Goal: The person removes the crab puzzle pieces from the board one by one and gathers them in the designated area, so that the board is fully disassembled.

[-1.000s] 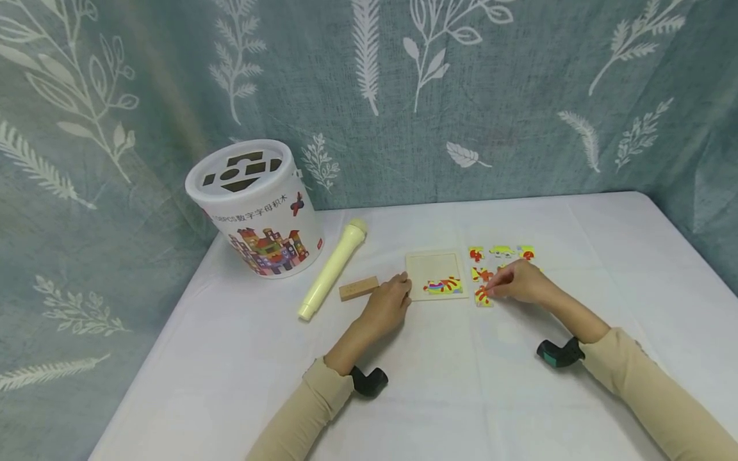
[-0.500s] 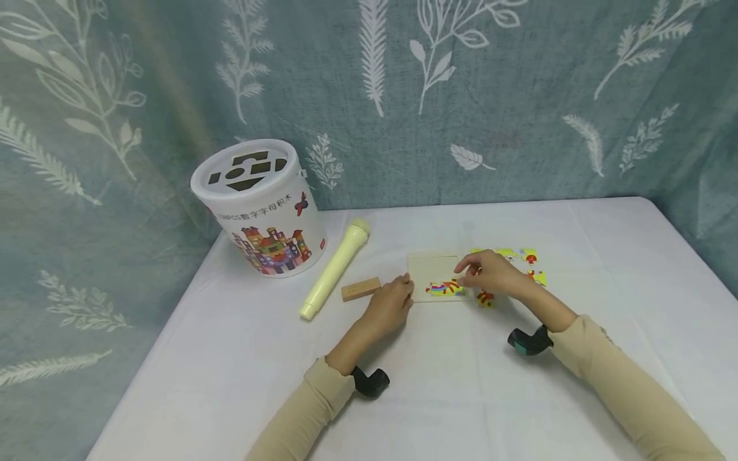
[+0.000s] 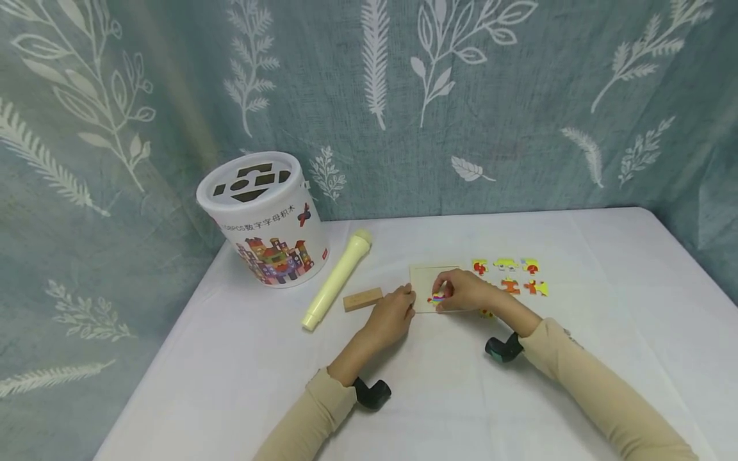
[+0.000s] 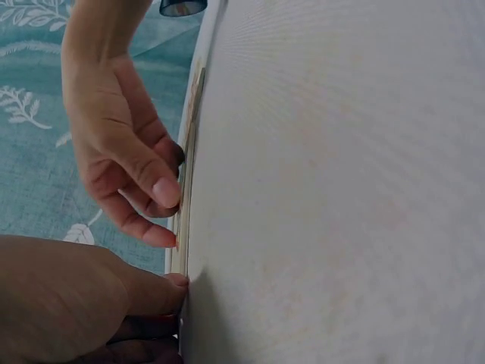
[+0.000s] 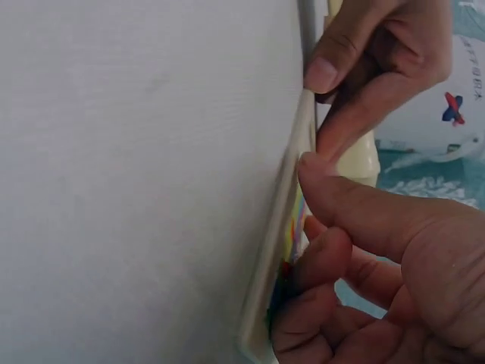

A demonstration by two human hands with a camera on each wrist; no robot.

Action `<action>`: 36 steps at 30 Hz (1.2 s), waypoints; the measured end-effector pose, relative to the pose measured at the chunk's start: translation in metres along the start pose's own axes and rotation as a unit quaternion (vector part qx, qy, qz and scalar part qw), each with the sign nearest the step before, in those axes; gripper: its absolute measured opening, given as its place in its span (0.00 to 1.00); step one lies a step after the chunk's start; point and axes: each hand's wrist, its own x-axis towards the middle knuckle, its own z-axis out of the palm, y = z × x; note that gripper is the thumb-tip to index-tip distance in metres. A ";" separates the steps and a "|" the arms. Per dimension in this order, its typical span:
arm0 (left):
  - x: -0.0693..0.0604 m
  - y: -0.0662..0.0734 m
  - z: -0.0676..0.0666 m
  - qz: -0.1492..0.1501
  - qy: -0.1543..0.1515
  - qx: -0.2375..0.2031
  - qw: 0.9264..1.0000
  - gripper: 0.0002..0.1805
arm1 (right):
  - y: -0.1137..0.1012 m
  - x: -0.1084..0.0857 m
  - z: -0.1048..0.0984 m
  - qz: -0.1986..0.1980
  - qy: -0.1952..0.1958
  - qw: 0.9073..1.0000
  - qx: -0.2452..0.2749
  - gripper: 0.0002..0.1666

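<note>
A shallow wooden puzzle board (image 3: 422, 280) lies flat on the table. My left hand (image 3: 393, 314) grips its left edge, thumb and fingers on either side of the rim, as the right wrist view shows. Over the board's lower part, my right hand (image 3: 468, 291) curls thumb and fingers about a rainbow-striped puzzle piece (image 3: 437, 298) set in the board. The right palm hides the rest of the board's lower row. Several loose yellow and red puzzle pieces (image 3: 510, 285) lie to the right of the board, some partly behind the right hand.
Left of the left hand is a small wooden block (image 3: 362, 299). Beyond it lies a pale yellow toy microphone (image 3: 339, 278). A white building-block bucket (image 3: 271, 230) with a shape-hole lid stands at the back left. A patterned curtain (image 3: 519, 128) hangs behind the table.
My right hand has moved left from the loose pieces, across the board's right edge, to the rainbow-striped piece. The left hand stays at the board's left edge.
</note>
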 end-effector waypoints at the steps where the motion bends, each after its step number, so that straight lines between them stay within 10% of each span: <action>1: 0.000 0.000 0.001 -0.001 0.000 0.001 1.000 0.06 | 0.000 0.000 0.001 -0.001 0.000 1.000 -0.003 0.16; 36: -0.002 0.002 0.001 -0.022 -0.015 -0.005 1.000 0.10 | 0.011 -0.011 -0.005 -0.069 0.067 0.995 0.007 0.06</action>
